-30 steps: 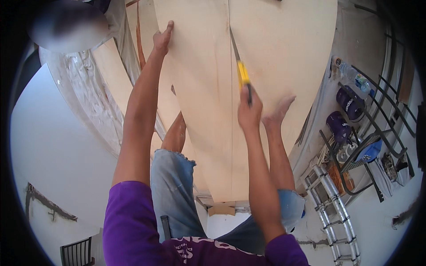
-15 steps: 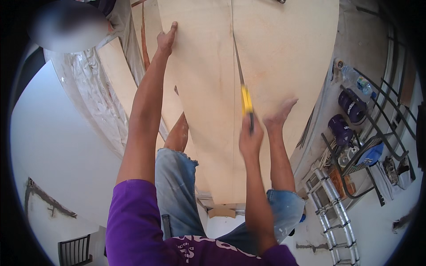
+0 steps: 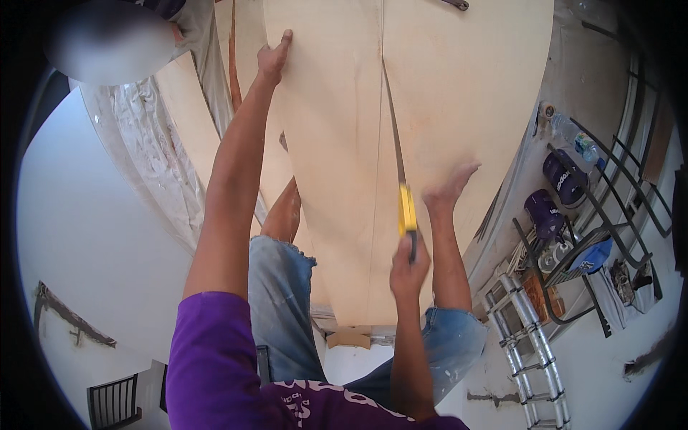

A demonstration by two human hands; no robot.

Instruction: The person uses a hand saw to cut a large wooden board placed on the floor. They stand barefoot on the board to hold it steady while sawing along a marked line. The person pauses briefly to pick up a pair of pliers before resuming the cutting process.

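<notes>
My left hand (image 3: 274, 59) grips the left edge of a pale plywood sheet (image 3: 330, 143), its thumb on top. My right hand (image 3: 409, 261) is closed round the yellow-and-black handle of a handsaw (image 3: 405, 208). The long blade lies along a thin, nearly straight line in the plywood, its tip pointing away from me. My bare right foot (image 3: 451, 183) rests on the sheet right of the saw, while most of my left lower leg is hidden by the board. A small dark tool (image 3: 455, 4) lies at the sheet's far end.
Plastic sheeting (image 3: 132, 150) and another board (image 3: 183, 107) are at the left. Along the right are purple buckets (image 3: 545, 215), a plastic bottle (image 3: 582, 143), a black metal chair frame with a blue cap (image 3: 592, 254) and a silver ladder (image 3: 530, 358).
My right hand has drawn the saw back toward me, bringing handle and blade lower in the picture. My left hand keeps hold of the sheet's edge, and my foot stays on the board.
</notes>
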